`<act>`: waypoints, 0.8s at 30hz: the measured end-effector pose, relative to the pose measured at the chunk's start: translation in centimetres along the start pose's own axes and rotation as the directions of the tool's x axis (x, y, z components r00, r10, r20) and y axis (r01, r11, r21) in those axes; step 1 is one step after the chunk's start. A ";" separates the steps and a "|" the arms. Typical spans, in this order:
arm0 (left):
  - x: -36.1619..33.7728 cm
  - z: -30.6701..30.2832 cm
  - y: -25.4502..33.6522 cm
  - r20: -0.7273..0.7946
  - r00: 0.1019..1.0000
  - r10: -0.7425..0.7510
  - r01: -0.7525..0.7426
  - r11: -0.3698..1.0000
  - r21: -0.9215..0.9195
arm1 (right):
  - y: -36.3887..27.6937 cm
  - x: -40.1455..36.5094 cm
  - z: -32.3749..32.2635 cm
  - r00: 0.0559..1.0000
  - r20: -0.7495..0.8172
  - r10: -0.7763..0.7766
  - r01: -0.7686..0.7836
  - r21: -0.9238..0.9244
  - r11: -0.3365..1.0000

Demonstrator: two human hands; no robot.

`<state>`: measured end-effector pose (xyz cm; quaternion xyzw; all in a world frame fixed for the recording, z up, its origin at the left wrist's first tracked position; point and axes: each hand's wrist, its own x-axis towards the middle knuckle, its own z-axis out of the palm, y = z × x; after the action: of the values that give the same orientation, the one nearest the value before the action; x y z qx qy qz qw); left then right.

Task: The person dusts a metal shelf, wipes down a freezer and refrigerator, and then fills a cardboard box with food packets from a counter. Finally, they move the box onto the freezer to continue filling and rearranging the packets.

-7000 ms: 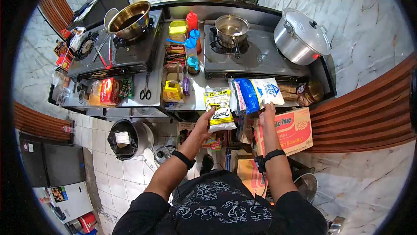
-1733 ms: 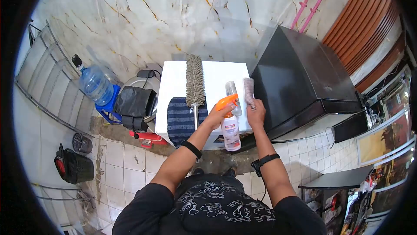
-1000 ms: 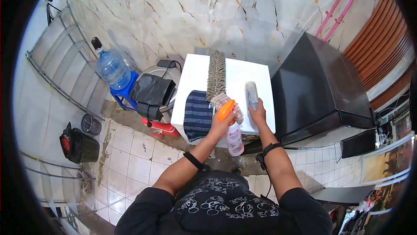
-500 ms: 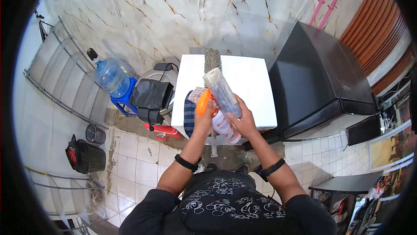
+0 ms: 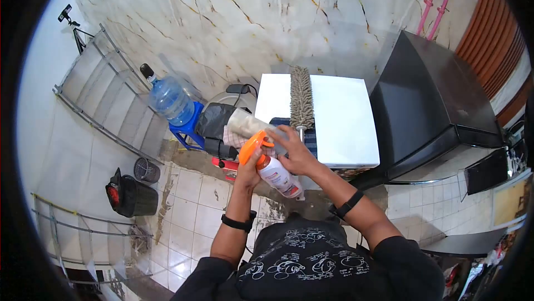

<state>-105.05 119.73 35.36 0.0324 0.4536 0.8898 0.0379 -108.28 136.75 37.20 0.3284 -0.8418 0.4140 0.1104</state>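
My left hand (image 5: 250, 171) is closed around the neck of a white spray bottle (image 5: 279, 177) with an orange trigger head, which tilts down to the right. My right hand (image 5: 297, 153) grips a long translucent plastic container (image 5: 245, 124) with a cream-coloured end, pointing up and left above the bottle; its fingers hide the near end. A pink checked cloth (image 5: 232, 136) shows beneath the container, close to my left hand. Beyond my right hand, a fluffy grey-brown duster (image 5: 302, 98) lies on a white box-like surface (image 5: 345, 112), partly over a dark striped cloth (image 5: 310, 146).
A black fridge-like cabinet (image 5: 428, 106) stands to the right. On the left, a water jug (image 5: 171, 100) rests on a blue stool (image 5: 188, 128), beside a black bag (image 5: 214, 120). A dark bin (image 5: 133, 195) and a small basket (image 5: 146, 171) stand on the tiled floor.
Both hands, with the spray bottle and container, now sit left of the white surface rather than over it. The container has swung to point further left. The camera view has shifted.
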 end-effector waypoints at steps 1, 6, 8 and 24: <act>-0.3 -0.5 0.0 -0.023 1.000 0.013 -0.014 1.000 -0.022 | -0.2 0.1 0.3 0.996 0.086 0.015 -0.016 0.018 1.000; -1.2 -2.7 0.8 0.023 0.999 0.044 -0.042 0.995 -0.086 | -1.0 0.1 0.2 0.983 0.172 -0.070 0.030 0.226 0.974; -1.9 -3.0 0.5 -0.045 0.999 0.013 -0.016 0.997 -0.080 | -0.5 -0.3 0.8 0.983 0.186 -0.006 -0.071 0.405 0.912; -3.2 -3.7 -2.0 -0.240 0.949 -0.206 0.243 0.960 0.136 | 2.2 -2.7 5.4 0.778 0.277 0.564 -0.626 0.253 0.738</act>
<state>-102.18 117.57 31.48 -0.1166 0.5273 0.8373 0.0853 -107.21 134.79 31.12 0.0911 -0.8267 0.5309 -0.1623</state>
